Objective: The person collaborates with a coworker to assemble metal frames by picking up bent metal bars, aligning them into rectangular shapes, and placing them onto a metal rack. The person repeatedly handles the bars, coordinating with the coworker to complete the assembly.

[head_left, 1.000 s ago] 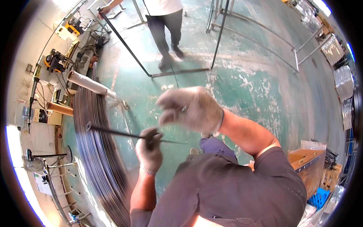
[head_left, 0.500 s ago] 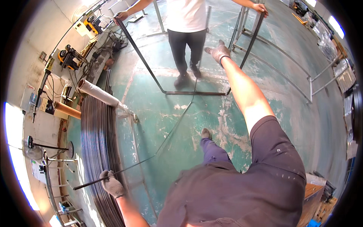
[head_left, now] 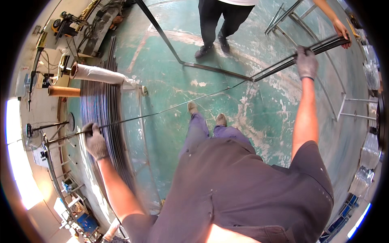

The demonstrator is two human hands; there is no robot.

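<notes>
My gloved left hand (head_left: 96, 142) is closed round one end of a long thin dark metal rod (head_left: 162, 111). The rod slants across to the bend of several black U-shaped metal bars (head_left: 214, 71). My gloved right hand (head_left: 306, 64) grips the right leg of these bars, with its fingers partly hidden. A co-worker's bare hand (head_left: 342, 33) holds the end of that same leg. The other leg rises out of view at the top. Below my left hand lies a long stack of thin dark bars (head_left: 103, 133).
A wrapped roll (head_left: 99, 74) and a brown tube (head_left: 65, 91) stick out over the stack. Grey metal frames (head_left: 342, 107) stand at right. The co-worker's legs (head_left: 212, 24) are ahead. Machines and cables line the left wall (head_left: 71, 28); wrapped goods (head_left: 360, 180) line the right.
My right hand, open before, has moved right and closed on the bars' right leg. My left hand has risen with the rod. The bars' right leg has tilted right, and my view has shifted.
</notes>
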